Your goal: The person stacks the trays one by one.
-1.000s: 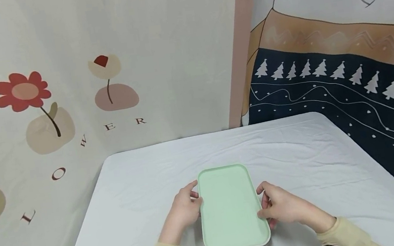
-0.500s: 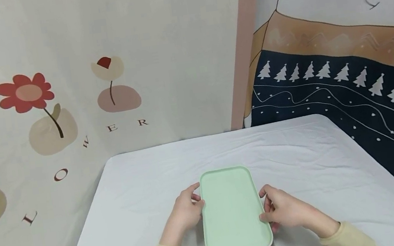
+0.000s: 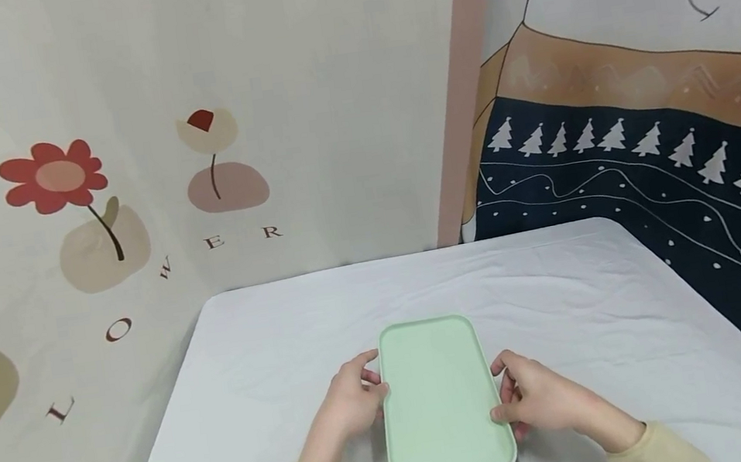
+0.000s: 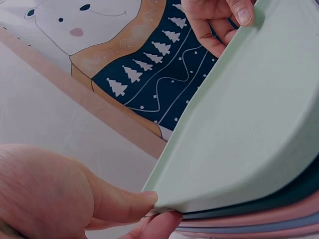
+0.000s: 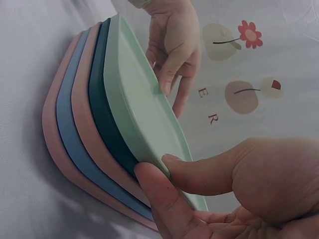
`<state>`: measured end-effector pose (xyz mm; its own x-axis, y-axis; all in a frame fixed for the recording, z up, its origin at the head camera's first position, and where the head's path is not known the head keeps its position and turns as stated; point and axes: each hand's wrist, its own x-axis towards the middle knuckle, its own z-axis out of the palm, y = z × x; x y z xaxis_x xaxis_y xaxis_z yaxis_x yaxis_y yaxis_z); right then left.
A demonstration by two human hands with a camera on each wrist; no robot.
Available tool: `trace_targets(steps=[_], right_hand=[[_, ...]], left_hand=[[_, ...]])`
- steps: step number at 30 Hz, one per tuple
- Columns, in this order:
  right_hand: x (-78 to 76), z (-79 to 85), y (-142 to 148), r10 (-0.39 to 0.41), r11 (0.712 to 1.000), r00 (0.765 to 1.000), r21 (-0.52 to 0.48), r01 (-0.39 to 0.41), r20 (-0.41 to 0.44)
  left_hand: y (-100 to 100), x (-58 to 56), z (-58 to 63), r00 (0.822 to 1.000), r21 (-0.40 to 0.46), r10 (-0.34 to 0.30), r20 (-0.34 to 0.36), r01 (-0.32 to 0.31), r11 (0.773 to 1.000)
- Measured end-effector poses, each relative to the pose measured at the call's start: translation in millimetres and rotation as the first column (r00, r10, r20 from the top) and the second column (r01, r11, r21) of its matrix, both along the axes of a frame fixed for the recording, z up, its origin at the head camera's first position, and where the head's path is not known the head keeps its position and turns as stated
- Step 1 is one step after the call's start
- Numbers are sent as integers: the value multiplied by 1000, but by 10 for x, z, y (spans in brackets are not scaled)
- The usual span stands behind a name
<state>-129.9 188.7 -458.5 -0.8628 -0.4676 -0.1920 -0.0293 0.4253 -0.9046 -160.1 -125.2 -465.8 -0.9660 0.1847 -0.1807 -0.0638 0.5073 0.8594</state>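
A light green rectangular tray [image 3: 444,401] with a raised rim lies on top of a stack near the front of the table. Below it, in the right wrist view, come a dark teal tray [image 5: 96,94], a pink tray [image 5: 81,104], a blue tray [image 5: 65,107] and another pink tray [image 5: 50,117]. My left hand [image 3: 352,399] pinches the green tray's left rim, thumb above and fingers beneath. Opposite it, my right hand [image 3: 536,398] pinches the right rim between thumb and index finger. The lower trays are mostly hidden in the head view.
The stack rests on a table [image 3: 274,353] with a wrinkled white cloth. Behind and to the left hangs a pale curtain [image 3: 327,112] with printed flowers and letters. A dark blue printed cloth [image 3: 618,190] with white trees hangs at the right.
The head view has shifted slightly, so the scene sits a little lower and farther right. Both hands keep the same places on the green tray's rim.
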Motion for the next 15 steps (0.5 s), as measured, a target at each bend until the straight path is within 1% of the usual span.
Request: trace_targets(steps=[15], right_hand=[[17,-9,11,-5,1000,1000,-28,6,27]], left_hand=[[-1,28,12,1000,-7,-1,2,1,1000]])
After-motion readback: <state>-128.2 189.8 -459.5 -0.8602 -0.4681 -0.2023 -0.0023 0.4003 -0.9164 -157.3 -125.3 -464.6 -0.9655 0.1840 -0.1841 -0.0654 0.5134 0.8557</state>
